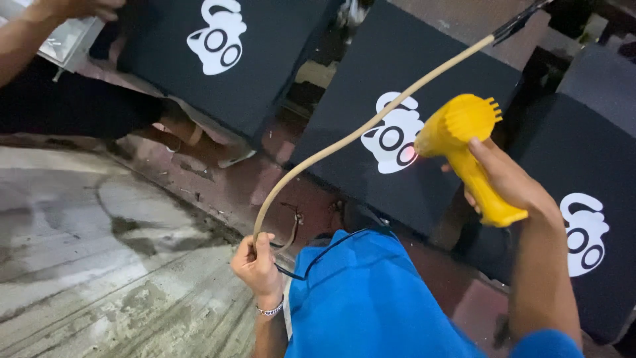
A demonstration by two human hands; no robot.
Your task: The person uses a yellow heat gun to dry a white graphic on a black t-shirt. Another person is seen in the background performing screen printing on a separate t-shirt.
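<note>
My right hand (507,182) grips the handle of a yellow heat gun (464,142), its nozzle aimed left at a white print (391,136) on a black panel (371,166); the spot at the nozzle glows reddish. My left hand (255,265), with a bracelet at the wrist, is closed around the lower end of a long beige cord (344,136). That cord curves up and to the right across the panel toward the top edge. My blue shirt (364,298) fills the bottom middle.
More black panels with the same white print lie at the top left (218,59) and at the right (583,232). Another person's arm (33,33) reaches in at the top left. A stained concrete floor (99,265) spreads at the left, beside reddish tiles (218,185).
</note>
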